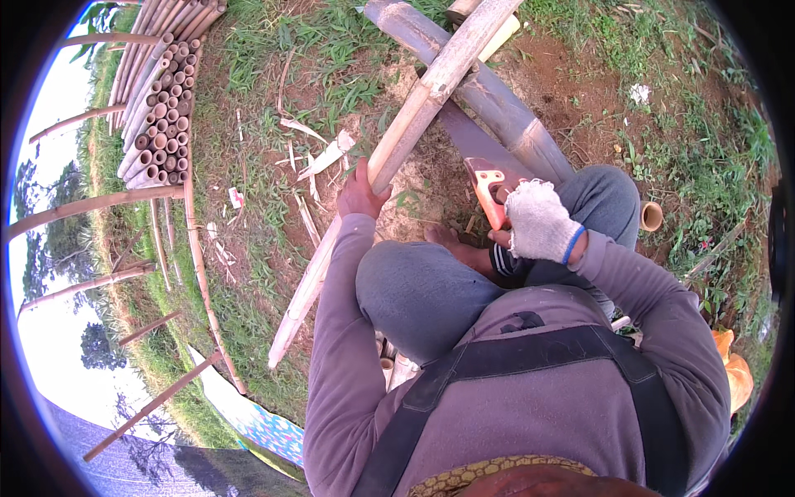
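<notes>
My bare left hand [363, 194] is wrapped round a long pale bamboo pole [424, 101], which slants from the lower left to the top of the head view. The pole rests across a thicker grey bamboo log [517, 118] on the ground. In a white knitted glove with a blue cuff, my right hand [540, 219] grips the orange handle of a handsaw [479, 139]. The saw's blade points up and left, and its far end meets the pole's edge beside the crossing. How deep the blade sits in the bamboo cannot be made out.
Bundled bamboo tubes [166, 124] are stacked at the upper left beside a rail of thin poles. Pale bamboo splinters [330, 156] lie on the grassy soil. A short cut tube [652, 216] lies right of my knee, and an orange bag [734, 373] sits at the right.
</notes>
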The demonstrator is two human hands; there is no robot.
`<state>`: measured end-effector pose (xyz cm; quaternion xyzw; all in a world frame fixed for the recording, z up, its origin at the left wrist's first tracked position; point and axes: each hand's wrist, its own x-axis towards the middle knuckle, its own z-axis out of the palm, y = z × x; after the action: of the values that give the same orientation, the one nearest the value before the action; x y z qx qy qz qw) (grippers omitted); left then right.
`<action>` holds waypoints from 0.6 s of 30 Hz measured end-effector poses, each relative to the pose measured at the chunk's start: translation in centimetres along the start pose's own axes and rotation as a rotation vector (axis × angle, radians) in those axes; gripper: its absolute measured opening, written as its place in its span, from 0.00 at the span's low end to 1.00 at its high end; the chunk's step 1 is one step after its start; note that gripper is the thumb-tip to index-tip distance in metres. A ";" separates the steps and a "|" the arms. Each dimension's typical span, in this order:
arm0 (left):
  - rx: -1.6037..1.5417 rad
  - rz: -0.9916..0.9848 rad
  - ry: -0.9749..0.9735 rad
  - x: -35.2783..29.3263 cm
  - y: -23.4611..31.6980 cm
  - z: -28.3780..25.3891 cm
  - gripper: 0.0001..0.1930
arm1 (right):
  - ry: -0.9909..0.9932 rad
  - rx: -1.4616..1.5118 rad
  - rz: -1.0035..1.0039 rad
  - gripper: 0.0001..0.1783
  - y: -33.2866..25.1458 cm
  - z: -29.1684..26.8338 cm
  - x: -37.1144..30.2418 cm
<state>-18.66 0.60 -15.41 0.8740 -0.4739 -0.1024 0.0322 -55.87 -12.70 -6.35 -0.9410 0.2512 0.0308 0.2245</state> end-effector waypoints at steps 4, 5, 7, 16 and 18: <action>0.015 0.000 0.006 0.0 0.0 0.2 0.52 | 0.196 -0.077 -0.080 0.31 2.4 -6.0 -4.0; 0.019 -0.006 -0.002 0.0 0.2 -0.1 0.52 | 0.203 -0.058 -0.086 0.33 3.0 -7.1 -5.4; 0.025 -0.017 -0.012 -0.1 0.3 -0.4 0.52 | 0.182 0.023 -0.048 0.25 3.2 -10.2 -8.1; -0.005 0.046 0.052 0.3 -1.2 1.0 0.53 | 0.690 0.602 0.054 0.24 5.1 -9.1 -8.2; -0.015 0.069 0.083 0.1 -1.3 1.3 0.53 | 0.671 0.562 0.115 0.20 4.5 -7.6 -5.0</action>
<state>-17.80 1.34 -16.85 0.8603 -0.5014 -0.0685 0.0617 -62.82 -17.20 -0.47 -0.7857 0.3609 -0.3337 0.3757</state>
